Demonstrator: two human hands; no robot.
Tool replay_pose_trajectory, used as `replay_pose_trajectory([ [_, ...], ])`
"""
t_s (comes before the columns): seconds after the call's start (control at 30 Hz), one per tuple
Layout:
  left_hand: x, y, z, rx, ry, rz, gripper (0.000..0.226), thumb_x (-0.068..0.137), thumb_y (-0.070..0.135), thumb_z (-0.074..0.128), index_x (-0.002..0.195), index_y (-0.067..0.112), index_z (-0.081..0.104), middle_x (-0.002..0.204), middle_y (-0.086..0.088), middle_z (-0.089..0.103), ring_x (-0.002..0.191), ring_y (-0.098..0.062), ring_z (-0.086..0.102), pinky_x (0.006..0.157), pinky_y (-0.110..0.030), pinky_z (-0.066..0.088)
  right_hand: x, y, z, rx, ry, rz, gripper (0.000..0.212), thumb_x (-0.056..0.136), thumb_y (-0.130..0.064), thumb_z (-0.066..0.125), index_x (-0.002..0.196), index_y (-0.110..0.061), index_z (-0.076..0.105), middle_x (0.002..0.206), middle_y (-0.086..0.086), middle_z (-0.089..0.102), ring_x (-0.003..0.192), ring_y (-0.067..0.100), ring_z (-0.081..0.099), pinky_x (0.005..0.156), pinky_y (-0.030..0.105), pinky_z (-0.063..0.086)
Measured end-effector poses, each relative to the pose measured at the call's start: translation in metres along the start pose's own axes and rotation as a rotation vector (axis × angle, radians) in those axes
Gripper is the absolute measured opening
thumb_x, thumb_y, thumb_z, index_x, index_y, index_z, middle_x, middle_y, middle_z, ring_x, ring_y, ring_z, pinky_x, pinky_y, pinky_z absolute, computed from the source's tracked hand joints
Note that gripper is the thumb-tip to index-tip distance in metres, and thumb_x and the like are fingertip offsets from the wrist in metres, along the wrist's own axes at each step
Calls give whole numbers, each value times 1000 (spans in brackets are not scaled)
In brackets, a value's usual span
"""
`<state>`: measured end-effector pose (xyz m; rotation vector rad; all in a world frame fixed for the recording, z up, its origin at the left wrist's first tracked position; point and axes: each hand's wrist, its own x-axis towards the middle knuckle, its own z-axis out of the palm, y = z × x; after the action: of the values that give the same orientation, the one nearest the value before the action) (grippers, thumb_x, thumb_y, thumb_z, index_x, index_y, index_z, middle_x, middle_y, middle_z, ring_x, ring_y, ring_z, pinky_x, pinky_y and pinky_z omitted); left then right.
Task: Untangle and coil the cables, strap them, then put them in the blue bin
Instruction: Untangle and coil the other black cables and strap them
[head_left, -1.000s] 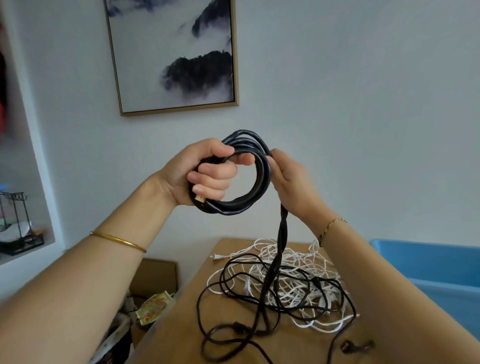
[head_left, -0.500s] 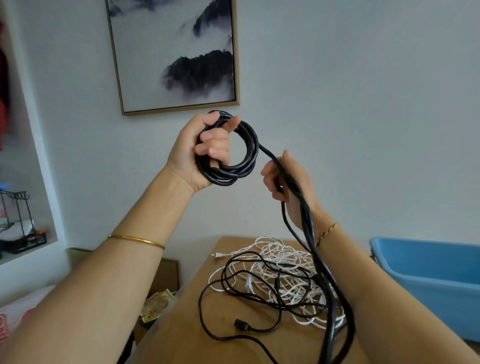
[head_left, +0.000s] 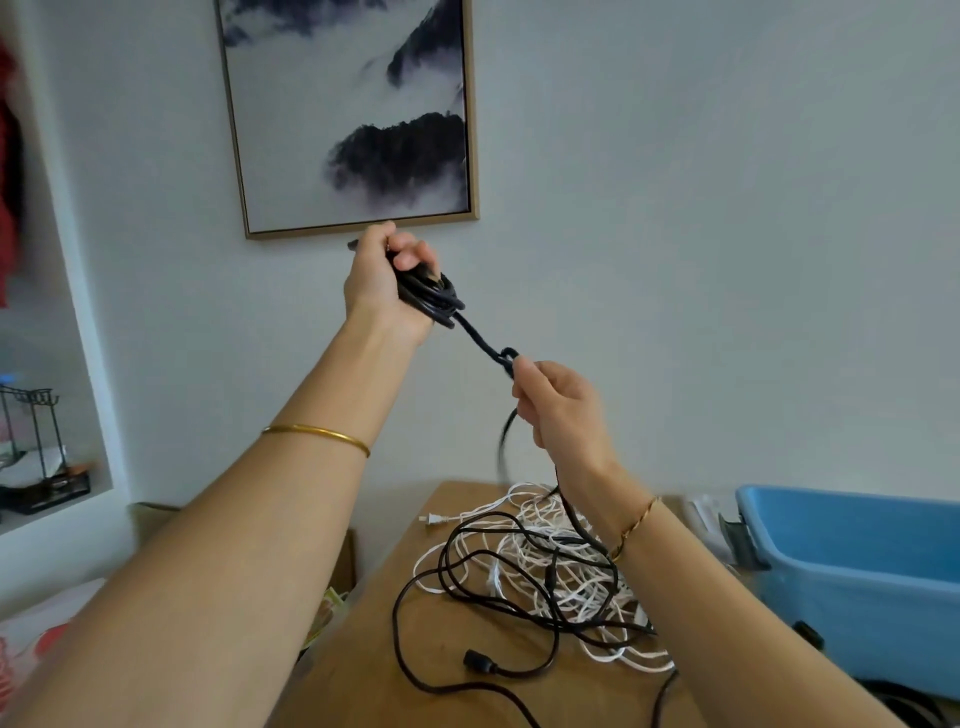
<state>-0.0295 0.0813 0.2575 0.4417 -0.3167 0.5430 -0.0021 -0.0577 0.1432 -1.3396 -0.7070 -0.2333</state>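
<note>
One black cable coil (head_left: 431, 300) gripped in my left hand (head_left: 382, 283), my right hand (head_left: 563, 410) pinching its tail (unstrapped); cable tangle (head_left: 545, 571) and blue bin (head_left: 857, 577) wait.

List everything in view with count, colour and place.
Black cable coil: one, black, in the left hand.
Loose cable tail: one, black, from coil through right hand to table.
Black cable tangle: count unclear, black, on the table.
White cable tangle: count unclear, white, on the table under black strands.
Table: one, wooden brown, below the hands.
Blue bin: one, blue, right of the table.
Framed picture: one, grey with wood frame, on the wall.
Wire rack: one, black, far left shelf.
Bangle: one, gold, left forearm.
Chain bracelet: one, gold, right wrist.
Left hand: one, fingers curled round the coil.
Right hand: one, fingers holding the tail.
</note>
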Motion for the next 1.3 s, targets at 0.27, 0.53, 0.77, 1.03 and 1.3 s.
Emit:
replay_pose_trajectory([
  [0.27, 0, -7, -12, 195, 176, 149, 25, 92, 4, 52, 68, 7, 44, 45, 1, 45, 32, -8, 34, 45, -20, 46, -7, -12, 9, -144, 78, -68, 41, 91, -22, 52, 54, -13, 37, 50, -2, 30, 52, 14, 27, 57, 30, 26],
  [0.53, 1, -21, -32, 948, 78, 373, 28, 90, 5, 49, 63, 7, 45, 42, 2, 45, 40, -14, 44, 51, -26, 52, -12, -9, 17, -148, 68, -70, 40, 89, -23, 49, 57, -18, 26, 53, -3, 25, 54, 14, 22, 55, 30, 19],
  [0.77, -3, -27, -40, 1562, -21, 379, 16, 83, 7, 48, 93, -5, 50, 53, -4, 54, 42, -17, 59, 49, -23, 51, -5, -16, 10, -85, 174, -56, 45, 91, -16, 47, 54, -20, 21, 38, -13, 23, 43, 7, 16, 45, 23, 15],
  [1.03, -7, -7, -56, 2087, -207, 250, 15, 83, 11, 48, 94, 7, 40, 67, -9, 67, 52, -22, 65, 52, -28, 49, 9, -32, -19, 112, 368, 40, 40, 93, -17, 45, 60, -22, 22, 47, -6, 22, 49, 12, 15, 42, 22, 10],
  [1.3, -22, 10, -57, 2047, -456, -179, 20, 91, 20, 51, 101, 3, 54, 57, -11, 64, 40, -17, 49, 37, -21, 35, 34, -10, -36, 489, 484, 298, 32, 96, -20, 41, 64, -17, 37, 49, -1, 47, 41, 9, 38, 35, 15, 24],
])
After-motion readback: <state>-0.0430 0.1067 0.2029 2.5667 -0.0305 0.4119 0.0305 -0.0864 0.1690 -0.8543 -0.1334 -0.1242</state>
